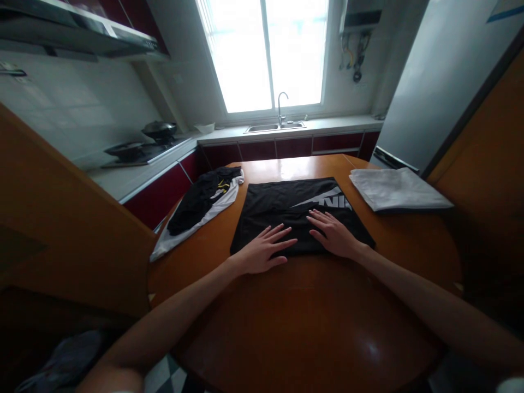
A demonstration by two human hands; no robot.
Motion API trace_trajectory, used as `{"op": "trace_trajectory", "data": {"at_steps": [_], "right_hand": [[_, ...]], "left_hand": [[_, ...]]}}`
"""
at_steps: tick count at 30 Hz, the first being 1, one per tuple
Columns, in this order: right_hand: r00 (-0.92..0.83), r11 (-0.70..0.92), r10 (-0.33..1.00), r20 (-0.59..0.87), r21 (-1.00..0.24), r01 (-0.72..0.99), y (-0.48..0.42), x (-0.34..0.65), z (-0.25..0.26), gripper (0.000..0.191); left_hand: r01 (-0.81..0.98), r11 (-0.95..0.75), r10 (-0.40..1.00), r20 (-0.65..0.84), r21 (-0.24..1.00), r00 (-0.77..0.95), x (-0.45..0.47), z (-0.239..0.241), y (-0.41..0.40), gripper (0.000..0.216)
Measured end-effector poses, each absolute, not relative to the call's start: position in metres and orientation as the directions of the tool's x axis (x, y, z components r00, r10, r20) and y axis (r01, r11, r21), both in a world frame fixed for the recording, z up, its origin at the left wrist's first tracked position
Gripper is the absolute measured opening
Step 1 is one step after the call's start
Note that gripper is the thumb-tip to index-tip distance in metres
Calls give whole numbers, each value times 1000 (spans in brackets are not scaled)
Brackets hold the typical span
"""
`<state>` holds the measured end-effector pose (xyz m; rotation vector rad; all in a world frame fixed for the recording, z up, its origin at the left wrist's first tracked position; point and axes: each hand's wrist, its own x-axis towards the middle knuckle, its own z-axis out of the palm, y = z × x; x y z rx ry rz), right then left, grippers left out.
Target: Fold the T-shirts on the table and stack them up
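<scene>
A black garment [282, 199] with a light grey printed logo is folded into a rough rectangle on the wooden table [311, 316]. My left hand [264, 251] lies over its near left part, fingers spread. My right hand [333, 233] rests on its near right part with the fingers stretched out, partly covering the print. Neither hand grips the cloth. To the left sits a loose pile of black and white clothing [200, 199] with a yellow mark. A flat folded white cloth [401, 188], dark underneath, lies to the right.
Beyond the table runs a counter [229, 132] with a sink [274, 127] and faucet under a window. Pans [159, 130] stand on the stove at the left. A tall fridge [426, 76] is at the right, and a wooden panel [61, 218] borders the left side.
</scene>
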<state>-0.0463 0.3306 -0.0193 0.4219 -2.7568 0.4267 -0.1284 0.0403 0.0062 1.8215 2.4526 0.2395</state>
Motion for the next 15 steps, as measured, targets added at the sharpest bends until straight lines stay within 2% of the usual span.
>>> {"op": "trace_trajectory", "data": {"at_steps": [7, 15], "right_hand": [[-923, 905, -325, 207, -215, -367, 324, -44, -32, 60], [-928, 902, -317, 195, -239, -358, 326, -47, -37, 62]], "left_hand": [[949, 248, 969, -40, 194, -245, -124, 2, 43, 60], [954, 233, 972, -15, 191, -234, -125, -1, 43, 61]]}}
